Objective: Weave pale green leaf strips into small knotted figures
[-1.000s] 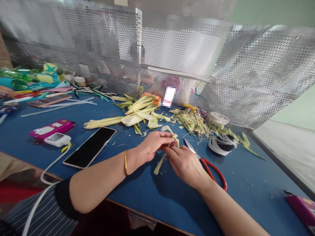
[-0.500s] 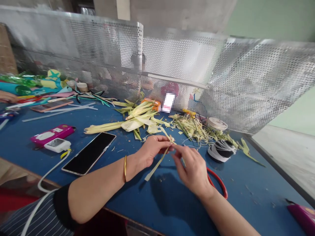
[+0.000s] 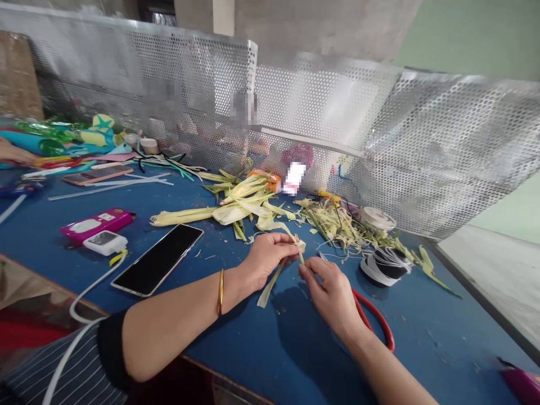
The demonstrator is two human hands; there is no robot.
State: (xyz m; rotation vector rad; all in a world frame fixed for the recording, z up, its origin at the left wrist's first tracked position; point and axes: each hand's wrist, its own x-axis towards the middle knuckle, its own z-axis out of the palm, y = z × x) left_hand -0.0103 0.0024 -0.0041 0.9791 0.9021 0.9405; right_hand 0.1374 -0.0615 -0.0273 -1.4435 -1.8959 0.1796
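Note:
Over the blue table (image 3: pixel 320 360), my left hand (image 3: pixel 268 259) pinches a pale corn husk strip (image 3: pixel 270 287), folded into a small knot-like piece at the fingertips. One tail hangs below the fingers and another stretches up behind them. My right hand (image 3: pixel 333 292) is just to the right, thumb and forefinger closed on a narrow end of the husk below the fold. Past the right palm shows a red loop handle (image 3: pixel 377 318), with a metal tip above the fingers, apparently scissors; the palm hides how they are held. Corn husks (image 3: pixel 236 205) lie behind my hands.
Husk scraps (image 3: pixel 333 222) and a spool of white cord (image 3: pixel 385 267) lie at the right. A black phone (image 3: pixel 158 260), a magenta box (image 3: pixel 97 225) and a white cabled device (image 3: pixel 105 243) lie left. Perforated metal screen (image 3: pixel 312 107) stands behind. Another person's hand (image 3: pixel 17 153) shows far left.
My right hand has moved slightly down and away from my left fingertips, along the husk end. The folded piece now shows more clearly. The whole view has shifted a little.

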